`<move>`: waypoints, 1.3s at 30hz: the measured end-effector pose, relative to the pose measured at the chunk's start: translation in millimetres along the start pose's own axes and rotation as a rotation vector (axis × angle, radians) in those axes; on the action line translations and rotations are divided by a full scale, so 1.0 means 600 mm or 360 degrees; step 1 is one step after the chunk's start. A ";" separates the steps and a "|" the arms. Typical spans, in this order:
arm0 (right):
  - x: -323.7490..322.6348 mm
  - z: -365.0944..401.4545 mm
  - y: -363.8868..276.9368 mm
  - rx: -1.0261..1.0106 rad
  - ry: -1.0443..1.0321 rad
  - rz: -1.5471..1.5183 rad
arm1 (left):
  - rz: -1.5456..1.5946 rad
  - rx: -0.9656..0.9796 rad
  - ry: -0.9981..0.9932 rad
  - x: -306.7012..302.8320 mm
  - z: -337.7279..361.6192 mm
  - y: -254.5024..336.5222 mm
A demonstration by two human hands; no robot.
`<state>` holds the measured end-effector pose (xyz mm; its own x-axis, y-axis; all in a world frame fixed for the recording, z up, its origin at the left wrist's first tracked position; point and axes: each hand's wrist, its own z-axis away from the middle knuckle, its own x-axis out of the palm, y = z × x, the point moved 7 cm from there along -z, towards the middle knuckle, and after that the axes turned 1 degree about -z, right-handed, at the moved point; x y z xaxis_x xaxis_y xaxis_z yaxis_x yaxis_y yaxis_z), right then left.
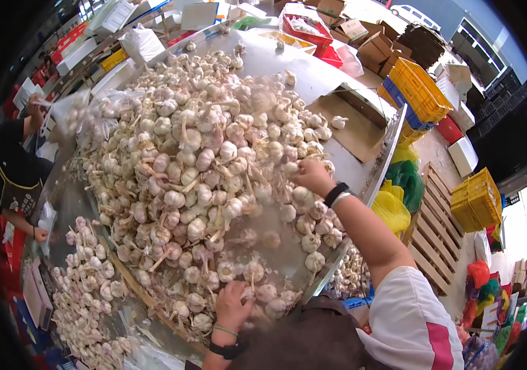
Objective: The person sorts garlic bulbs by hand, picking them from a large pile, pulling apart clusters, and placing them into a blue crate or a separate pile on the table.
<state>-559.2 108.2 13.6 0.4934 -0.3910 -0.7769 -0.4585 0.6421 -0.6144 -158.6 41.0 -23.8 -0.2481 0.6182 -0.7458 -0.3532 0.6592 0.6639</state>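
Pale garlic bulbs with dry stems are heaped on a metal table. My left hand is at the near edge of the heap, low in the view, its fingers bent and slightly apart among the bulbs. Farther right, my right hand reaches to the right side of the heap. Its fingers are closed at a garlic bulb. Between my hands a dusty strip of metal shows, with blurred bulbs on it. Both wrists wear dark bands.
A co-worker stands at the left, one hand raised with a clear plastic bag. A wooden strip divides off a smaller garlic pile. Cardboard lies at the right corner. Beyond are yellow crates and a wooden pallet.
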 end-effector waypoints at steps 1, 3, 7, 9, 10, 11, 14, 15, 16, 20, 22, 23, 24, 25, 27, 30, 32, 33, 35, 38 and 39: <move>-0.026 0.038 -0.002 -0.0046 0.0078 -0.0463 | 0.0048 -0.0143 -0.0021 0.001 0.001 -0.008; -0.047 0.115 -0.006 0.0068 -0.0106 -0.1403 | 0.0082 -0.0252 -0.0015 -0.007 0.000 -0.011; -0.104 0.295 0.028 0.0229 0.0012 -0.1826 | 0.0360 -0.0335 0.0008 -0.017 -0.001 -0.025; -0.106 0.372 0.091 0.0435 0.0059 -0.1633 | 0.1132 -0.0523 0.0025 0.007 0.008 -0.074; -0.103 0.408 0.120 0.0492 0.0131 -0.1605 | 0.1621 -0.0765 -0.0023 -0.010 0.007 -0.049; -0.095 0.442 0.153 0.0548 0.0197 -0.1579 | 0.1790 -0.0773 0.0001 -0.006 0.012 -0.073; -0.060 0.532 0.311 0.0714 0.0327 -0.1521 | 0.2748 -0.0871 0.0141 -0.021 0.018 -0.095; -0.052 0.558 0.357 0.0802 0.0465 -0.1487 | 0.2947 -0.0759 0.0089 -0.036 0.015 -0.087; -0.047 0.584 0.420 0.0875 0.0565 -0.1329 | 0.2963 -0.0703 0.0151 -0.053 0.015 -0.078; -0.106 0.632 0.454 0.1152 0.0945 0.0086 | 0.2918 -0.0601 0.0238 -0.085 0.034 -0.088; -0.114 0.614 0.439 0.0676 0.1056 0.0363 | 0.2978 -0.0527 0.0193 -0.095 0.044 -0.079; -0.116 0.591 0.358 0.0656 0.0974 -0.0121 | 0.2964 -0.0528 0.0196 -0.097 0.050 -0.073; -0.104 0.564 0.266 0.0627 0.0881 -0.0601 | 0.2944 -0.0423 0.0160 -0.101 0.053 -0.062; -0.077 0.536 0.206 0.0351 0.0736 -0.0830 | 0.2923 -0.0319 0.0121 -0.105 0.057 -0.051; -0.006 0.505 0.046 0.0108 0.0258 -0.0747 | 0.2910 -0.0337 0.0105 -0.101 0.069 -0.048; 0.098 0.509 -0.138 -0.0533 -0.0215 -0.0524 | 0.2943 -0.0354 -0.0004 -0.091 0.087 -0.037; 0.175 0.511 -0.178 -0.0767 -0.0423 0.0209 | 0.2972 -0.0393 -0.0066 -0.082 0.097 -0.033; 0.192 0.510 -0.185 -0.0779 -0.0418 0.0211 | 0.2986 -0.0413 -0.0098 -0.079 0.100 -0.030; 0.210 0.502 -0.172 -0.0466 -0.0367 0.0226 | 0.2664 -0.0690 -0.0013 -0.073 0.115 -0.048; 0.245 0.482 -0.135 -0.0452 -0.0460 0.0138 | 0.0327 0.0007 0.0001 -0.082 0.092 0.016; 0.208 0.482 -0.141 -0.0331 -0.0345 0.0043 | -0.0108 0.0260 0.0002 -0.072 0.084 0.046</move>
<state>-245.0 195.5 8.5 0.6151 -0.2110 -0.7597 -0.6042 0.4930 -0.6260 -112.0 54.1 29.6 -0.2299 0.5697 -0.7891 -0.2179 0.7601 0.6122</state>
